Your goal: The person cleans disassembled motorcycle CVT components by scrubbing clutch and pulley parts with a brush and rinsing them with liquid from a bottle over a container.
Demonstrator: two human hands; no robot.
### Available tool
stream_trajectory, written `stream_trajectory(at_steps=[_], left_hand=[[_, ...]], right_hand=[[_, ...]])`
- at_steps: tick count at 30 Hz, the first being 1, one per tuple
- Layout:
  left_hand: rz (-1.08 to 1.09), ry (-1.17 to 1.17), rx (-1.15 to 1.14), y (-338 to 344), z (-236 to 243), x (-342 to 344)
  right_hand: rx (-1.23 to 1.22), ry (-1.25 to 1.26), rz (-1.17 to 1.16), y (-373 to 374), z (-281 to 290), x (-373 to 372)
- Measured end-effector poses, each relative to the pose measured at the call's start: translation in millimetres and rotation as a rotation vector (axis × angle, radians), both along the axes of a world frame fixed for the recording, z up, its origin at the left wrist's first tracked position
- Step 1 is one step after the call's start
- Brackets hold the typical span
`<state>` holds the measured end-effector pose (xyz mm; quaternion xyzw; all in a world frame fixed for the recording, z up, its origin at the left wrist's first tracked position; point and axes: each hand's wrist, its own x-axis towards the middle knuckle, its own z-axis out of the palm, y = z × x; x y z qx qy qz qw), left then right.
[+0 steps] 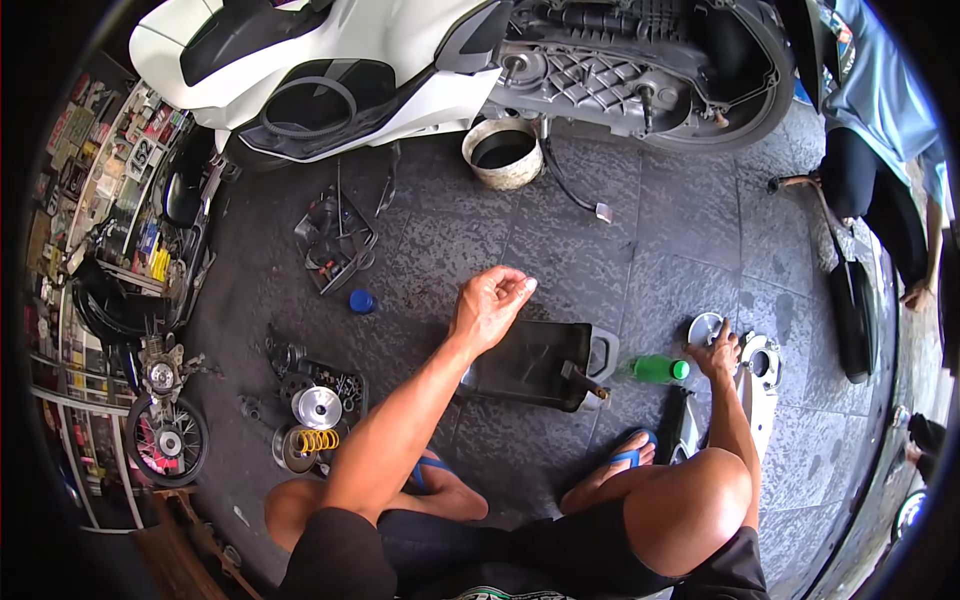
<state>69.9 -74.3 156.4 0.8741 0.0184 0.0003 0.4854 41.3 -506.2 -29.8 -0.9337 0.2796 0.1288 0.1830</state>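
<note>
My left hand point(495, 305) is raised over the black rectangular tray point(515, 372), its fingers pinched together; anything in them is too small to make out. My right hand point(718, 355) has its fingers spread at the edge of a silver round part point(706, 327), beside a long silver cover point(757, 410). A green bottle point(660, 369) lies between the tray and that hand. To my left are a silver pulley point(316, 408), a yellow spring point(315, 439) and small hardware in a dark container. A blue cap point(362, 300) is on the floor.
A white scooter point(310, 30) with exposed engine casing stands ahead, near a dirty white bucket point(500, 170). Black parts point(335, 240) lie left of center. Cluttered shelves point(85, 180) line the left side. Another person point(870, 110) is at the right, by a long black part point(852, 320).
</note>
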Motion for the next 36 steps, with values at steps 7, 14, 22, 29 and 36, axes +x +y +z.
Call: stream_trajectory(at_steps=[7, 14, 22, 29, 36], left_hand=[[0.076, -0.086, -0.13, -3, 20, -11], [-0.003, -0.158, -0.555, -16, 51, -33], [-0.005, 0.063, -1.031, -9, 85, -62], [0.037, 0.036, -0.905, 8, 74, -70], [0.005, 0.044, -0.791, 7, 76, -73]], right_hand=[[0.079, -0.419, 0.192, -4, 162, 42], [0.091, -0.541, 0.712, 133, 339, 29], [0.044, -0.537, 1.055, 263, 336, -18], [0.15, -0.692, 1.137, 273, 330, -34], [0.309, -0.845, 1.248, 262, 343, -30]])
